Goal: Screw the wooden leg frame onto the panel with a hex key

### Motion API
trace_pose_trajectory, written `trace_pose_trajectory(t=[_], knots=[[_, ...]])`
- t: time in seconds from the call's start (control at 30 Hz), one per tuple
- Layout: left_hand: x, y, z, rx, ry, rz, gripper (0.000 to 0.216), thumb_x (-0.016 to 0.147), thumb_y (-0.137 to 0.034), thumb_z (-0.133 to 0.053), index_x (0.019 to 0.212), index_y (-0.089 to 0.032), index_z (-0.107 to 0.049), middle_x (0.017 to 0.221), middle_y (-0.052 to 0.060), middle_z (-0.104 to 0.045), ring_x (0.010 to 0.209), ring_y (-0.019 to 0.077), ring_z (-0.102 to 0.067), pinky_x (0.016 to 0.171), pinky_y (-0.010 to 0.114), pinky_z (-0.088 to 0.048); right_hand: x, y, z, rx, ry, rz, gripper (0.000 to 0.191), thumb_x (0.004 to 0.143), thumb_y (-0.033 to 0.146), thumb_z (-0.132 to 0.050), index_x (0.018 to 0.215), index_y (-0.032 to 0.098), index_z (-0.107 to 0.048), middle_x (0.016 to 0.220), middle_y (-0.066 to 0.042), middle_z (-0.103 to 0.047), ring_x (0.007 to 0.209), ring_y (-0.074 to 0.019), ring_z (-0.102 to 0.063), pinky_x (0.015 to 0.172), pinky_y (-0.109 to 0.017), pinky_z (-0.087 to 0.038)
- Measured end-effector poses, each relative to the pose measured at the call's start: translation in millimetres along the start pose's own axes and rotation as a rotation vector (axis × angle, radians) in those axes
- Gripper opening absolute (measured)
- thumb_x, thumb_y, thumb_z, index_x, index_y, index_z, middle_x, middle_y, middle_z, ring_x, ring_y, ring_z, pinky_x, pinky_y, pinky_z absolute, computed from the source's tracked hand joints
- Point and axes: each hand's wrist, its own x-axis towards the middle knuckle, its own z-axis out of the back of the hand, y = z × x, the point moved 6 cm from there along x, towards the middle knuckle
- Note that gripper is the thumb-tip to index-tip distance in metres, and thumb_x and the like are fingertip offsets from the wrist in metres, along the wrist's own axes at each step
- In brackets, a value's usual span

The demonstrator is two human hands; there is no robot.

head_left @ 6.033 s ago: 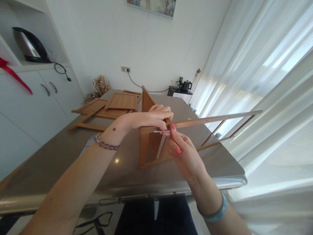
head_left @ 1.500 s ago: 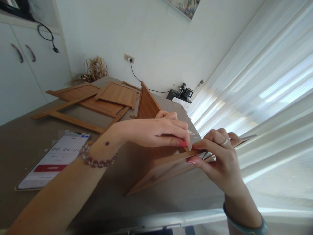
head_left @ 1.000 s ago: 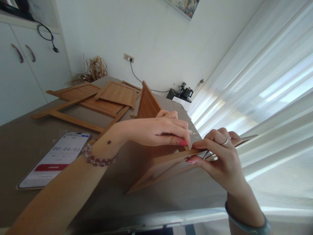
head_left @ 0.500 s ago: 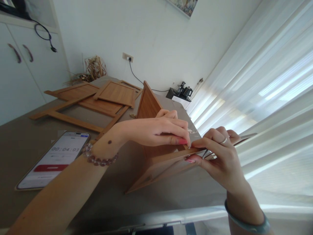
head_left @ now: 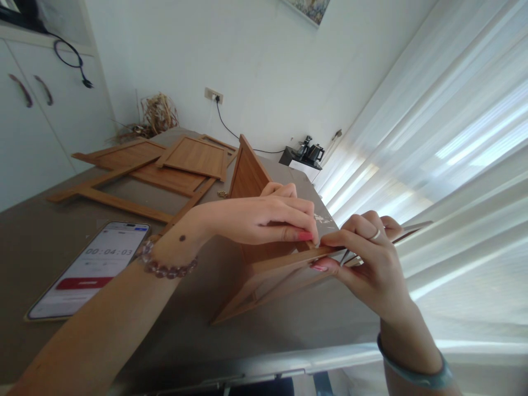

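An upright wooden panel [head_left: 249,168] meets a wooden frame [head_left: 284,265] at a corner, both standing on the table. My left hand [head_left: 264,220] is closed over the top near that corner, its fingers curled against the wood and partly hiding it. Facing it, my right hand [head_left: 367,247] pinches a slim metal tool [head_left: 417,225] whose flat grey end sticks out behind the knuckles. Thumb and index finger of that hand also meet the frame's end. The tool's kind and its tip are hidden by the fingers.
Several wooden panels and frames [head_left: 193,157] lie overlapping at the back left of the table [head_left: 181,344]. Small brass-coloured hardware [head_left: 223,194] sits beside the upright panel. A phone [head_left: 88,269] showing a timer lies near my left forearm. Sheer curtains [head_left: 454,181] hang at the right.
Both hands keep the same hold at the corner. The whole view has shifted very slightly; otherwise nothing has visibly moved.
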Motion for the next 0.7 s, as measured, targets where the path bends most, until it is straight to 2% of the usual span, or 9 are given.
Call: trace_pose_trajectory(t=[0.53,0.7], knots=[[-1.4,-2.9,0.4,0.026,-0.009,-0.016,0.029,0.102,-0.031,-0.038,0.095,-0.025,-0.065,0.094,0.001,-0.059,0.092,0.0196,-0.04,0.095,0.035,-0.025,1.0,3.4,0.6,0.022,-0.009,0.035,0.025,0.086,0.047,-0.064,0.087,0.023,-0.06,0.072,0.002,-0.051,0.073,-0.0161,-0.041,0.073,-0.034,-0.024],[-2.4,-4.8,-0.4,-0.015,0.014,0.014,0.036,0.103,-0.039,-0.031,0.091,-0.024,-0.062,0.09,0.001,-0.057,0.091,0.0201,-0.041,0.094,0.036,-0.026,-1.3,1.3,-1.5,0.02,-0.02,0.011,0.026,0.084,0.049,-0.065,0.09,0.024,-0.061,0.073,0.002,-0.049,0.074,-0.0161,-0.04,0.073,-0.034,-0.025]])
